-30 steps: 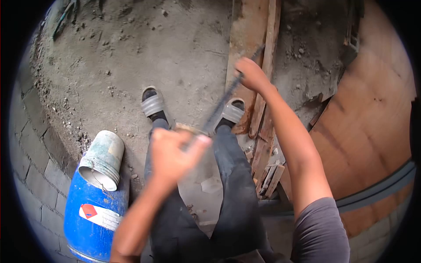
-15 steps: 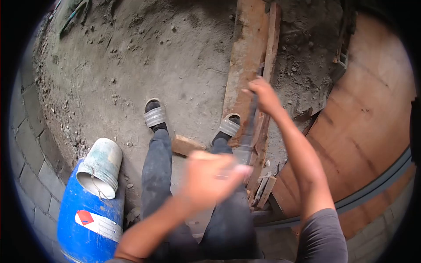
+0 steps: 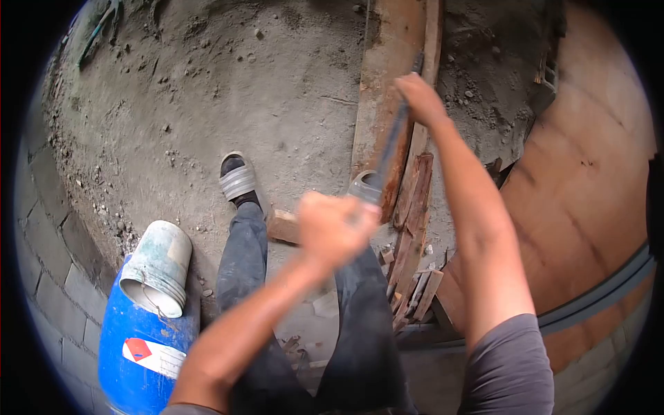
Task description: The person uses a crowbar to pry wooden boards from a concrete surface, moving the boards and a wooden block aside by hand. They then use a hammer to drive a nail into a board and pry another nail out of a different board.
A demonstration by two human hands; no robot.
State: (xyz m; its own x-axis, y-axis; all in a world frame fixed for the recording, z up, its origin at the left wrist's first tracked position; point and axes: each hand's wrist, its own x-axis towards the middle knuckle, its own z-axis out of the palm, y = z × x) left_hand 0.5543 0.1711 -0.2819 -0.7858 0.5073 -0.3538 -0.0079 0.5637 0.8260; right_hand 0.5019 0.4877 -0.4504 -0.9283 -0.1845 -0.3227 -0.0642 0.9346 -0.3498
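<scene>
Ok so from my end, both hands have just pushed further out from the body than half a second back, and the dark bar [image 3: 393, 142] went with them. Right hand [image 3: 420, 100] is wrapped round it near the far end, left hand [image 3: 335, 225] is curled in a fist round the near end. Too smeared to tell what kind of bar it is, tbh. It slants in front of the long board [image 3: 387, 83], with the right sandal [image 3: 365, 187] just by its lower part, so it's lined up closer to the board than a second ago, when it cut more across. Left fist now hides part of the wooden block [image 3: 282, 227]. Reddish wood strips [image 3: 417, 197] show beside the board, and off left a bucket [image 3: 162, 245] lies tipped on the blue barrel [image 3: 123, 315].
</scene>
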